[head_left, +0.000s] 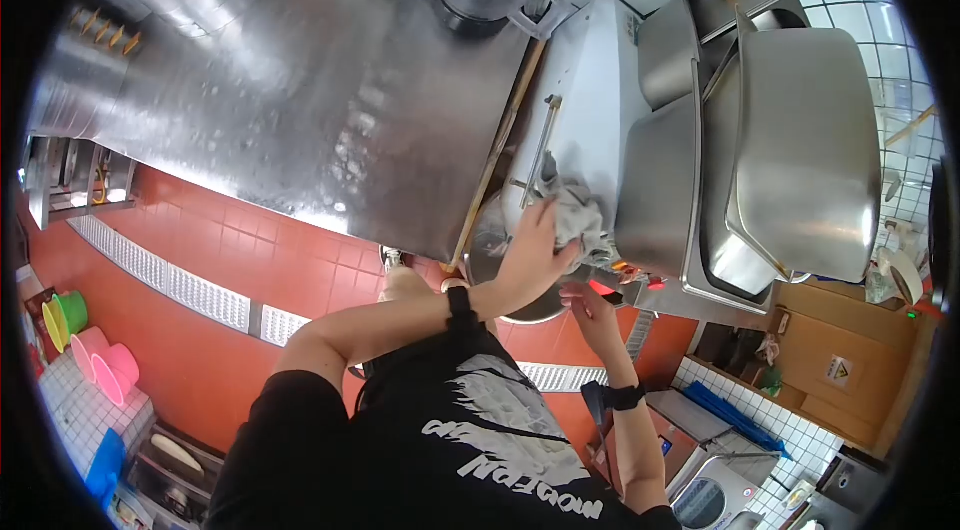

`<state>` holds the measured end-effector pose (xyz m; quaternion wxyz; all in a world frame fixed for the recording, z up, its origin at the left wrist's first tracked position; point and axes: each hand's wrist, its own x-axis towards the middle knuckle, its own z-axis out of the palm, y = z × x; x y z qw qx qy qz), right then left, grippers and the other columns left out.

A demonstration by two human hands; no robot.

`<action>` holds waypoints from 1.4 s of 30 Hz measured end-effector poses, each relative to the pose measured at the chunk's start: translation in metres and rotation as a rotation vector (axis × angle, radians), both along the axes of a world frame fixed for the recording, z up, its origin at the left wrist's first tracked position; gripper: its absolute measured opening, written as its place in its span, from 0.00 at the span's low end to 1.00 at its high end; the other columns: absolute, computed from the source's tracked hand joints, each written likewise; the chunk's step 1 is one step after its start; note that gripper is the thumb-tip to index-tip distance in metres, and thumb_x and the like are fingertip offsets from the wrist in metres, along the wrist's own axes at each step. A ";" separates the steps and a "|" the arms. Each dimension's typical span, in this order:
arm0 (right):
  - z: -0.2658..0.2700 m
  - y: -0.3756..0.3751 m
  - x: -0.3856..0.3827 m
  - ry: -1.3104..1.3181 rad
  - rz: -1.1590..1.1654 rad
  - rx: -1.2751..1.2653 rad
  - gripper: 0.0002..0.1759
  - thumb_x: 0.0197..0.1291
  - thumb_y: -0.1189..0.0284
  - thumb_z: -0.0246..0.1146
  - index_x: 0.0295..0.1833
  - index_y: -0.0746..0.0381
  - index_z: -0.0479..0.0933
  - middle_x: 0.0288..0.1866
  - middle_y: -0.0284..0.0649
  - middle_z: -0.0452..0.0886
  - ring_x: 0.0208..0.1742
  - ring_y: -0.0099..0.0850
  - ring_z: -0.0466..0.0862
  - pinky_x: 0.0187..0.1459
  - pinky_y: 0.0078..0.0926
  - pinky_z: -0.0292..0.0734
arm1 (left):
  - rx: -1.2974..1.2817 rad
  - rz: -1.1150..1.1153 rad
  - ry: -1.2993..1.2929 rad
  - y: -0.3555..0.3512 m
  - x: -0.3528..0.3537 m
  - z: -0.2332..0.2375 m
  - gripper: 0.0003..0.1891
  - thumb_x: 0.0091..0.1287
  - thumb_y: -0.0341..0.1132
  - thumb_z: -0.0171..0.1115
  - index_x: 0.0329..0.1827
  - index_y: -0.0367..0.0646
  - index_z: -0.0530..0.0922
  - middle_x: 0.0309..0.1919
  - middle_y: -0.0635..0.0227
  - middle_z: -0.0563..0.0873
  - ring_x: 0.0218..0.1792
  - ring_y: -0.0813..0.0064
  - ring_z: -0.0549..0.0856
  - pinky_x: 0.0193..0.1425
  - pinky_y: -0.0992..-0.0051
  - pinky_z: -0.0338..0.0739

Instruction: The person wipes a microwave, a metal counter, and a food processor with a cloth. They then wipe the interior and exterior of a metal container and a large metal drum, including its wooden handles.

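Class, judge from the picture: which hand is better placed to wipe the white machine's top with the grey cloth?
Left, probably. The left hand holds the grey cloth on the white machine; the right hand is lower, off the cloth, near its front edge.

Illumination is bright and even. Broad white glare covers the steel counter [300, 100] from 10 to 12 o'clock, and a softer sheen lies on the steel pans [810, 150] at 3 o'clock. Shadows are weak on the red floor [200, 260]. Fisheye distortion bends straight lines toward the rim, and a black vignette rings the frame. Detail at the central cloth [575, 215] is sharp; the rim softens slightly.
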<state>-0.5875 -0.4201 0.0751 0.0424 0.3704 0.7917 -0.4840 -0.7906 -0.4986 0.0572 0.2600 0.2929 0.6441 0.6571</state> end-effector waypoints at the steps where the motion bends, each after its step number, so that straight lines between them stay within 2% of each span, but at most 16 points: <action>1: -0.002 -0.001 0.002 0.006 -0.011 -0.003 0.15 0.70 0.82 0.53 0.60 0.67 0.76 0.50 0.43 0.86 0.49 0.32 0.88 0.49 0.26 0.83 | -0.018 0.028 0.195 0.008 0.002 -0.004 0.29 0.58 0.35 0.69 0.61 0.33 0.71 0.57 0.46 0.75 0.59 0.46 0.75 0.63 0.56 0.70; 2: -0.004 -0.003 0.003 0.013 -0.024 -0.007 0.15 0.70 0.82 0.54 0.60 0.67 0.76 0.50 0.44 0.87 0.49 0.32 0.88 0.49 0.26 0.83 | -0.037 0.055 0.391 0.014 0.001 -0.003 0.31 0.56 0.35 0.70 0.61 0.32 0.70 0.58 0.47 0.74 0.59 0.46 0.73 0.64 0.57 0.69; 6: -0.009 -0.012 0.007 0.009 -0.076 -0.025 0.16 0.70 0.81 0.54 0.60 0.67 0.76 0.50 0.44 0.87 0.49 0.32 0.88 0.49 0.27 0.83 | -0.079 -0.069 0.344 0.034 -0.014 -0.004 0.34 0.55 0.30 0.69 0.64 0.26 0.66 0.60 0.43 0.71 0.62 0.43 0.70 0.68 0.56 0.66; 9: -0.009 -0.018 0.006 0.010 -0.100 -0.027 0.16 0.70 0.81 0.54 0.61 0.66 0.76 0.51 0.45 0.87 0.49 0.32 0.88 0.49 0.27 0.83 | -0.009 -0.017 0.377 0.075 -0.049 -0.004 0.38 0.55 0.30 0.69 0.69 0.29 0.63 0.59 0.41 0.73 0.61 0.41 0.71 0.68 0.54 0.66; 12: -0.005 -0.023 0.001 0.002 -0.117 -0.016 0.16 0.70 0.80 0.54 0.61 0.66 0.76 0.50 0.45 0.87 0.49 0.32 0.88 0.49 0.27 0.83 | 0.020 0.025 0.332 0.119 -0.100 0.014 0.40 0.59 0.29 0.68 0.74 0.34 0.60 0.61 0.41 0.74 0.61 0.42 0.72 0.68 0.53 0.67; 15: -0.002 -0.024 0.005 0.041 -0.130 0.006 0.16 0.70 0.80 0.54 0.61 0.66 0.77 0.50 0.46 0.87 0.49 0.32 0.88 0.48 0.27 0.82 | -0.036 -0.113 0.018 0.142 -0.123 0.030 0.38 0.66 0.34 0.64 0.77 0.36 0.58 0.64 0.44 0.74 0.62 0.43 0.72 0.68 0.54 0.67; 17: -0.003 -0.023 0.011 0.042 -0.192 0.014 0.15 0.70 0.81 0.54 0.60 0.66 0.77 0.49 0.45 0.87 0.49 0.32 0.88 0.48 0.26 0.82 | -0.135 -0.158 0.430 0.135 -0.121 0.028 0.35 0.71 0.40 0.59 0.76 0.34 0.58 0.63 0.43 0.74 0.63 0.42 0.71 0.69 0.54 0.67; 23: -0.015 -0.006 0.041 0.092 -0.439 -0.015 0.15 0.69 0.83 0.52 0.59 0.68 0.76 0.52 0.45 0.85 0.48 0.32 0.88 0.45 0.27 0.84 | -0.064 -0.128 0.510 0.069 -0.075 -0.005 0.35 0.72 0.43 0.58 0.76 0.33 0.57 0.61 0.38 0.72 0.65 0.40 0.69 0.70 0.54 0.65; 26: -0.029 0.011 0.052 0.211 -0.666 0.012 0.16 0.69 0.82 0.53 0.60 0.68 0.75 0.55 0.45 0.83 0.47 0.32 0.87 0.43 0.27 0.85 | -0.050 -0.109 0.457 0.057 -0.064 0.006 0.35 0.69 0.37 0.60 0.76 0.35 0.58 0.63 0.39 0.69 0.65 0.40 0.68 0.70 0.53 0.65; 27: -0.031 0.020 0.058 0.167 -0.549 0.032 0.17 0.72 0.80 0.49 0.65 0.67 0.68 0.59 0.44 0.79 0.53 0.31 0.84 0.46 0.29 0.87 | -0.060 -0.116 0.446 0.064 -0.067 0.007 0.36 0.66 0.34 0.60 0.77 0.37 0.58 0.64 0.39 0.68 0.65 0.39 0.68 0.71 0.53 0.65; 30: -0.053 0.035 0.075 0.210 -0.386 0.200 0.18 0.73 0.79 0.51 0.66 0.66 0.67 0.58 0.42 0.78 0.55 0.30 0.82 0.47 0.30 0.87 | 0.001 -0.091 0.443 0.112 -0.097 0.013 0.38 0.59 0.26 0.60 0.76 0.39 0.60 0.62 0.44 0.71 0.64 0.42 0.70 0.71 0.55 0.65; 31: -0.061 0.034 0.078 0.392 -0.742 -0.166 0.18 0.73 0.78 0.52 0.67 0.65 0.67 0.58 0.42 0.77 0.57 0.29 0.80 0.47 0.31 0.88 | 0.034 -0.055 0.483 0.136 -0.111 0.012 0.38 0.58 0.26 0.60 0.75 0.37 0.61 0.60 0.46 0.73 0.63 0.44 0.71 0.71 0.55 0.66; 33: -0.086 0.040 0.099 0.551 -0.803 -0.349 0.20 0.73 0.78 0.54 0.68 0.64 0.66 0.60 0.42 0.76 0.57 0.28 0.80 0.47 0.30 0.88 | 0.086 -0.011 0.465 0.186 -0.140 0.003 0.36 0.58 0.26 0.60 0.75 0.38 0.63 0.58 0.46 0.76 0.62 0.45 0.73 0.68 0.54 0.68; 35: -0.078 0.040 0.086 0.320 -0.656 0.086 0.23 0.70 0.80 0.60 0.68 0.64 0.66 0.61 0.43 0.76 0.56 0.28 0.81 0.40 0.27 0.89 | 0.085 0.078 0.515 0.242 -0.172 -0.016 0.36 0.60 0.27 0.60 0.75 0.39 0.62 0.56 0.46 0.78 0.60 0.44 0.75 0.65 0.54 0.70; 37: -0.077 0.043 0.085 0.328 -0.634 0.090 0.23 0.69 0.80 0.60 0.68 0.64 0.66 0.60 0.43 0.76 0.56 0.28 0.81 0.40 0.27 0.89 | 0.086 0.136 0.365 0.280 -0.200 -0.011 0.38 0.61 0.27 0.60 0.78 0.44 0.61 0.55 0.45 0.79 0.57 0.42 0.77 0.63 0.53 0.71; 42: -0.076 0.054 0.085 0.332 -0.609 0.130 0.23 0.69 0.79 0.60 0.67 0.65 0.66 0.60 0.43 0.76 0.55 0.28 0.82 0.39 0.26 0.89 | -0.028 0.111 0.444 0.322 -0.242 -0.015 0.31 0.63 0.31 0.56 0.73 0.56 0.70 0.55 0.46 0.81 0.55 0.43 0.80 0.61 0.54 0.74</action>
